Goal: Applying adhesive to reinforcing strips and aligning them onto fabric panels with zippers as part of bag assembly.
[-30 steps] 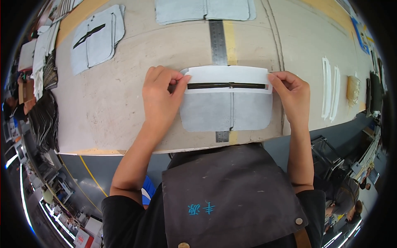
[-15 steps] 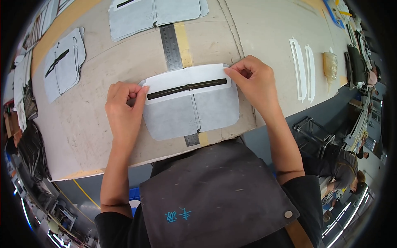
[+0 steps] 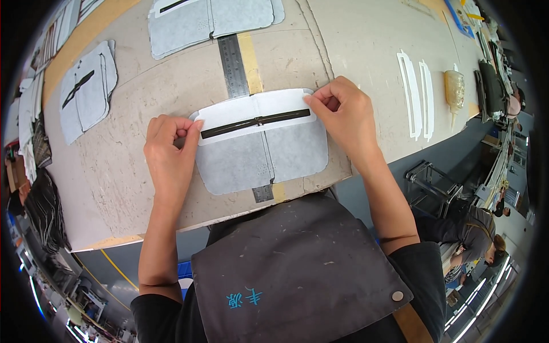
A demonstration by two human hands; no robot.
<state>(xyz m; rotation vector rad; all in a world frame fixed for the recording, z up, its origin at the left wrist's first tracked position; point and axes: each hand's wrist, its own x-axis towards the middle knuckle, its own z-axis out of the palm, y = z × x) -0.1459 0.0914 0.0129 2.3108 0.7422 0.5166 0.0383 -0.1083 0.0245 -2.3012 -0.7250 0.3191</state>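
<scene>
A grey fabric panel (image 3: 231,168) with rounded lower corners lies flat on the table in front of me. Along its upper part runs a white strip (image 3: 226,114), framing a narrow black zipper-like slot (image 3: 280,118). My left hand (image 3: 168,151) pinches the upper left corner between thumb and fingers. At the upper right corner, my right hand (image 3: 350,117) is closed in the same way, its thumb on the white strip's end. A steel ruler (image 3: 233,66) passes beneath the panel, showing above and below it, beside a yellow tape strip (image 3: 250,60).
Similar grey panels lie at the far middle (image 3: 237,26) and in a stack on the left (image 3: 86,108). To the right are white frame-shaped strips (image 3: 409,94) and a bottle of yellowish liquid (image 3: 454,91). A metal cart (image 3: 429,180) and another person (image 3: 474,237) are beyond the table's right.
My right thumb and fingers have shifted slightly left along the panel's upper edge. The left hand keeps its pinch, and the view has moved a little.
</scene>
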